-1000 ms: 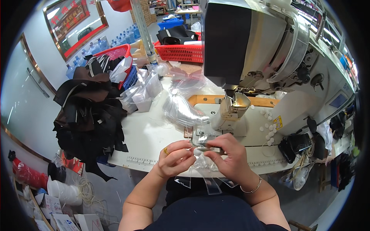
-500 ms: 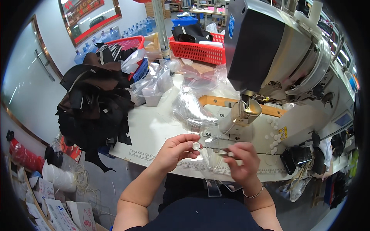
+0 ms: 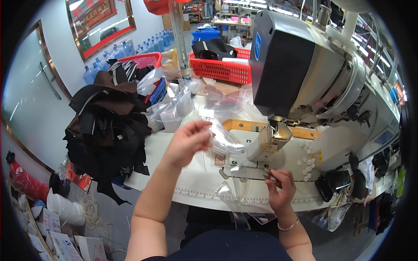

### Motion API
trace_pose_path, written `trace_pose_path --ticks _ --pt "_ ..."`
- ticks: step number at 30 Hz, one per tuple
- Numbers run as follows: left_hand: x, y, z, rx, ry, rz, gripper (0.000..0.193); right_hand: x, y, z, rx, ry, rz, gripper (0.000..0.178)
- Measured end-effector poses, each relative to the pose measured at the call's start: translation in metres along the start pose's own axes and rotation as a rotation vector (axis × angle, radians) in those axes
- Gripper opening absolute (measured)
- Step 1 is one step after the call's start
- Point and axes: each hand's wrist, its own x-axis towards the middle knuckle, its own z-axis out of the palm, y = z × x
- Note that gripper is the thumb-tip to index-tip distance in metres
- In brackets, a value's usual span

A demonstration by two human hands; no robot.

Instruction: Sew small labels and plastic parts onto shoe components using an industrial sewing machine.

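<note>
My left hand [image 3: 188, 142] is raised over the table beside a bundle of clear plastic pieces [image 3: 226, 138]. Its fingers are curled and smeared by motion, so I cannot tell whether anything is in them. Farther right, in front of the sewing machine's presser area [image 3: 271, 142], my right hand [image 3: 282, 190] is closed on a small dark metal tool [image 3: 269, 174], mostly hidden by the fingers. Between the hands a clear plastic strip [image 3: 237, 187] lies across the table's front edge and hangs down. Several small round white discs [image 3: 308, 162] lie on the table right of the machine's post.
The big sewing machine head [image 3: 285, 65] overhangs the right side. A heap of black and brown fabric scraps [image 3: 106, 135] hangs over the table's left end. Red baskets [image 3: 220, 69] and clear plastic bags [image 3: 176, 106] stand behind. A ruler strip [image 3: 191, 193] runs along the front edge.
My left hand has moved up and away toward the plastic bundle; the round white piece seen in it is no longer visible there. My right hand has shifted slightly right, still gripping the tool.
</note>
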Motion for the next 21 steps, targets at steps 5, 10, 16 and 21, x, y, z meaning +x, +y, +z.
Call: trace_pose_path --ticks 5,10,16,21 --pt "0.088 0.012 -0.029 -0.18 -0.05 -0.049 0.041 -0.026 0.018 -0.03 -0.113 0.003 0.104 0.022" --pt "0.131 -0.036 -0.061 0.38 0.141 -0.066 0.039 -0.038 0.025 -0.047 -0.123 0.043 0.166 0.021" --pt "0.127 -0.056 -0.015 1.624 0.457 0.72 0.065 -0.05 0.046 -0.059 -0.27 0.063 0.187 0.022" --pt "0.129 -0.066 -0.034 1.761 0.1 0.223 0.055 -0.039 0.079 -0.066 -0.342 0.058 0.477 0.019"
